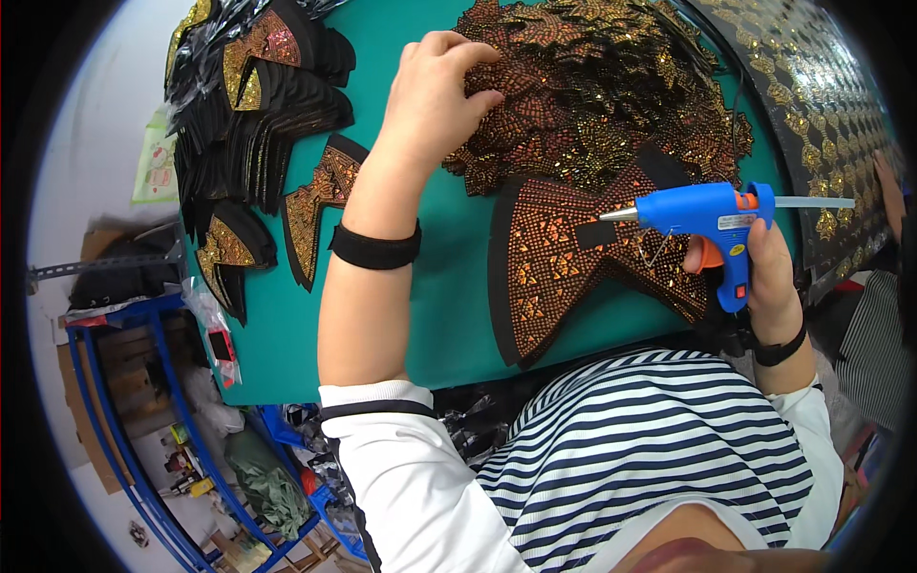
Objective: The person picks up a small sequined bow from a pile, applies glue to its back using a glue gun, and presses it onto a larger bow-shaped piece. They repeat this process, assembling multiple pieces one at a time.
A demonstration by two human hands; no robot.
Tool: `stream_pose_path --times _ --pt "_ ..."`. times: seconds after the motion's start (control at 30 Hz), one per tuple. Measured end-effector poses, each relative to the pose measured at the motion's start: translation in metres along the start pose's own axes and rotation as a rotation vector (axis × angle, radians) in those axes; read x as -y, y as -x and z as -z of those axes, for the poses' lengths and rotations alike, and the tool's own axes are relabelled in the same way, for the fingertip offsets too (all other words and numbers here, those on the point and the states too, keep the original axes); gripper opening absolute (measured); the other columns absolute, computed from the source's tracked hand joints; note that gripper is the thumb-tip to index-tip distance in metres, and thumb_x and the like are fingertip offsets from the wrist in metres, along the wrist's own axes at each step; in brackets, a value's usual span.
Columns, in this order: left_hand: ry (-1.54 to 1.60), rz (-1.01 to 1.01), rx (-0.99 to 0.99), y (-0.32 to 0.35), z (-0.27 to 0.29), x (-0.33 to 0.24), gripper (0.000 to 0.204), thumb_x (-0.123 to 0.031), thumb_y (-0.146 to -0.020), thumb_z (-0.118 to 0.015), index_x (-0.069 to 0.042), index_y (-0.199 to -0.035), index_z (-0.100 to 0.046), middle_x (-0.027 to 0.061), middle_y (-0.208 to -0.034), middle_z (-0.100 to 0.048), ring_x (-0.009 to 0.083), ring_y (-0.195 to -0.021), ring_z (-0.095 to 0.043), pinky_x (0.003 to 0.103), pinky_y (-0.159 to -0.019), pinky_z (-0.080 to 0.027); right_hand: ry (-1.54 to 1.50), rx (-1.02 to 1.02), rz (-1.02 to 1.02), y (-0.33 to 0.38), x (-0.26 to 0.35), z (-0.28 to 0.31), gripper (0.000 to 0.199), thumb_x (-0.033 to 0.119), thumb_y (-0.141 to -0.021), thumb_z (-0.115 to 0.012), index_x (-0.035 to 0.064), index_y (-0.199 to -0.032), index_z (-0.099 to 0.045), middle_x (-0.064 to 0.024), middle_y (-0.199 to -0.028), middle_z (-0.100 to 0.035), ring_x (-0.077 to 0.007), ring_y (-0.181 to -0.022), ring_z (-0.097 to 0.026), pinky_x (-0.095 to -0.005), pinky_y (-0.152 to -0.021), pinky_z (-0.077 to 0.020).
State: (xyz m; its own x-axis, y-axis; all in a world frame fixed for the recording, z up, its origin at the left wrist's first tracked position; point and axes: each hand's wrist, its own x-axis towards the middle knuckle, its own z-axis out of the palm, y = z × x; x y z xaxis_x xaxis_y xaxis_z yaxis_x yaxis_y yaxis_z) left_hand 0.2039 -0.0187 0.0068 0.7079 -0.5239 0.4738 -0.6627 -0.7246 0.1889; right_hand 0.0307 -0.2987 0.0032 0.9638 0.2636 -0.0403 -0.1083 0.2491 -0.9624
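Note:
My right hand (772, 263) is wrapped round the grip of a blue hot glue gun (695, 212). A pale glue stick (814, 202) sticks out of its back end, and its metal nozzle points left. Under the nozzle lies a large black bow-shaped piece (554, 258) covered in orange and copper studs, with a plain black patch (596, 235) at its middle. My left hand (437, 86) is at the left edge of a heap of black pieces with copper and gold sequins (592, 95). Its thumb and forefinger are apart, with nothing visible between them; the other fingers are curled.
Stacks of black studded pieces (272, 119) fill the green table's (439, 334) left side, with a loose studded piece (320, 205) beside them. Right, a sheet with gold motifs (812, 124) borders the table, near another person's hand (890, 191). A blue-framed shelf (143, 420) stands lower left.

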Motion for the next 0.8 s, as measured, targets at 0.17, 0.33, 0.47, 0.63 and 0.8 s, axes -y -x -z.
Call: stream_pose_path --times 0.17,0.33,0.47,0.63,0.8 --pt "0.028 0.085 0.017 -0.003 -0.002 0.015 0.023 -0.013 -0.066 -0.07 -0.009 -0.087 -0.061 0.0043 -0.086 -0.058 0.018 -0.071 -0.054 0.028 -0.067 -0.046 0.0 0.009 0.007 0.0 -0.001 0.003 0.055 0.044 -0.089 -0.039 -0.0055 -0.111 -0.046 -0.0147 -0.084 -0.059 -0.0201 -0.074 -0.06 -0.0293 -0.068 -0.0481" --pt "0.136 0.438 0.033 0.001 0.005 0.004 0.034 -0.017 -0.066 -0.072 -0.016 -0.099 -0.062 0.0077 -0.092 -0.057 0.0203 -0.077 -0.053 0.03 -0.071 -0.046 0.045 -0.067 -0.013 0.0 -0.004 0.0 0.063 0.05 -0.088 -0.035 -0.0076 -0.111 -0.044 -0.0146 -0.079 -0.059 -0.018 -0.068 -0.059 -0.0265 -0.065 -0.0473" --pt "-0.028 -0.124 0.009 0.0 0.003 -0.004 0.041 -0.019 -0.065 -0.073 -0.025 -0.104 -0.062 0.0087 -0.105 -0.051 0.0265 -0.098 -0.046 0.034 -0.082 -0.043 0.062 -0.039 -0.006 0.0 -0.002 -0.001 0.063 0.05 -0.088 -0.035 -0.0077 -0.112 -0.044 -0.0146 -0.079 -0.059 -0.018 -0.069 -0.059 -0.026 -0.065 -0.047" --pt "-0.046 -0.217 0.106 -0.011 0.0 -0.007 0.038 -0.012 -0.067 -0.07 -0.023 -0.103 -0.062 0.0065 -0.102 -0.052 0.0251 -0.096 -0.047 0.034 -0.082 -0.044 0.063 -0.053 -0.02 0.001 -0.002 -0.001 0.064 0.051 -0.087 -0.036 -0.0077 -0.112 -0.044 -0.0147 -0.079 -0.059 -0.0181 -0.068 -0.059 -0.026 -0.065 -0.0469" --pt "0.111 0.019 0.164 -0.011 0.001 0.01 0.037 -0.018 -0.07 -0.07 -0.019 -0.105 -0.061 0.007 -0.1 -0.053 0.02 -0.089 -0.051 0.031 -0.077 -0.045 0.057 -0.045 -0.018 0.0 -0.002 -0.002 0.064 0.051 -0.087 -0.037 -0.0075 -0.111 -0.045 -0.0144 -0.079 -0.059 -0.018 -0.069 -0.059 -0.0264 -0.065 -0.0464"
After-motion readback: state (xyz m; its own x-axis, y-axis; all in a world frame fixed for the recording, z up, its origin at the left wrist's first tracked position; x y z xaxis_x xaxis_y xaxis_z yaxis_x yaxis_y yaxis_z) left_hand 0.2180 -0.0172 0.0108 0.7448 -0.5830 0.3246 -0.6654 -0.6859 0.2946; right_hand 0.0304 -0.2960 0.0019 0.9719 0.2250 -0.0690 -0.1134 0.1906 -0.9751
